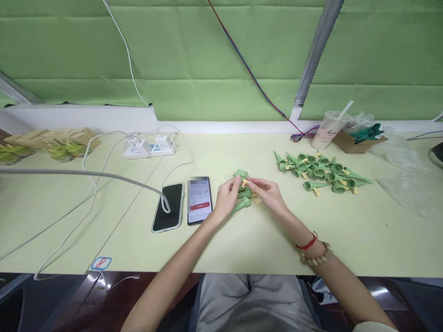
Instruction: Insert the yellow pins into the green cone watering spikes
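At the middle of the pale green surface (242, 240), just ahead of the seated person, both hands meet over a small cluster of green cones (243, 199). The left hand (226, 199) is curled around the cones from the left side, fingers wrapped on them, with the wide cap of one cone sticking up above the knuckles. The right hand (269, 193) comes in from the right, its fingertips pinched on a small yellow piece (245, 182) at the top of the cluster, so the two hands touch the same bundle from opposite sides. A couple of cones poke out beneath the left palm, tips slanting down toward the surface. Both forearms reach in from the near edge and angle toward each other; the right wrist wears a red string and a beaded bracelet (316, 256).

To the right of the hands, well apart from them, lies a loose pile of cones (320, 173) with yellow bits mixed in. Just left of the left hand sit two phones (183, 205) side by side, one dark, one lit. Farther back on the left is a white power strip (150, 147) with cables trailing off. At the back right stand a plastic cup (328, 129) with a straw and a small cardboard box (356, 142).
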Available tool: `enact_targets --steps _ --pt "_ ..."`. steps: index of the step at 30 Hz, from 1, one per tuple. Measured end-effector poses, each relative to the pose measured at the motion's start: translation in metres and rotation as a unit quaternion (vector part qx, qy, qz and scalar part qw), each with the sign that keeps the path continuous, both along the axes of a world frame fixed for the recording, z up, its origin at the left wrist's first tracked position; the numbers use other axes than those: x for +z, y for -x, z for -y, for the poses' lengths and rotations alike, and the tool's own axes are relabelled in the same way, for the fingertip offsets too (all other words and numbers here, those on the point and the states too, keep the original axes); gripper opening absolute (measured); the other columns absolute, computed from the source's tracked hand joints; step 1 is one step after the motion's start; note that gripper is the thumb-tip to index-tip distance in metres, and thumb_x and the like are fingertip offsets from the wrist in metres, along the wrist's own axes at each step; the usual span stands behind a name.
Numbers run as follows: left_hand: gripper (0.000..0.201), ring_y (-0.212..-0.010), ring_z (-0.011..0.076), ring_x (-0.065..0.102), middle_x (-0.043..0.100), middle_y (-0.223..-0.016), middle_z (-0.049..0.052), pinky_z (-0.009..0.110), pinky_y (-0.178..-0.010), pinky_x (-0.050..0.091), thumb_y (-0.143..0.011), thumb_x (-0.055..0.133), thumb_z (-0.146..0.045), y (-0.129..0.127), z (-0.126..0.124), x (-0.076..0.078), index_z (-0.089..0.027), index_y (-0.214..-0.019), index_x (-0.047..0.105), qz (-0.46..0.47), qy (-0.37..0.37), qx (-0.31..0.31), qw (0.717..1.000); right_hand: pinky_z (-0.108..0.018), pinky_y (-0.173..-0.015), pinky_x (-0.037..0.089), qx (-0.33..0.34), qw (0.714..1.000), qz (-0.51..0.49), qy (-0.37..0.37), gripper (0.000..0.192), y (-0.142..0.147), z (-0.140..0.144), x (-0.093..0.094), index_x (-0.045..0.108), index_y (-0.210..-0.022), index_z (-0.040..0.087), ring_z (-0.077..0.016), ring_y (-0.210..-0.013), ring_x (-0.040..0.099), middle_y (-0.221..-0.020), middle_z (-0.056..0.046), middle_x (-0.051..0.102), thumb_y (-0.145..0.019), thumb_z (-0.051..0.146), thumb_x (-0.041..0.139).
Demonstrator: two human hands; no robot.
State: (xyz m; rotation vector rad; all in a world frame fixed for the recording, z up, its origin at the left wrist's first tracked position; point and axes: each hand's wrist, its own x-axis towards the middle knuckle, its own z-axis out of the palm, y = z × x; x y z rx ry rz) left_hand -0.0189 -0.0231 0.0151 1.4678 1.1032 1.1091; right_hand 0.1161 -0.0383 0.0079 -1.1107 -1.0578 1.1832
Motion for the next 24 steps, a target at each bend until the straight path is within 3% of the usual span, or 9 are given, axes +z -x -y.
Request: enact_targets --steps 17,24 --pt "0.047 -0.039 0.0079 0.034 0.034 -0.041 -0.005 0.022 -0.039 0.025 -0.079 0.042 -0.058 0.0004 -0.0018 -0.0039 -0.017 -0.057 0.047 -0.017 -0.003 0.012 1.000 -0.028 -0.060 0.047 -0.040 0.998 0.039 0.006 0.034 0.0003 0.0013 0.0019 0.069 -0.078 0.016 -0.0169 -0.068 0.060 -0.079 -0.006 0.068 -0.055 0.039 0.077" --pt "0.048 -0.037 0.0070 0.032 0.032 -0.039 -0.005 0.022 -0.037 0.024 -0.078 0.043 -0.059 -0.0003 -0.0013 -0.0021 -0.017 -0.056 0.047 -0.010 0.000 0.012 1.000 -0.029 -0.065 0.049 -0.047 0.998 0.039 0.000 0.035 0.0013 0.0015 0.0024 0.069 -0.079 0.016 -0.0185 -0.074 0.062 -0.084 -0.007 0.070 -0.055 0.040 0.076"
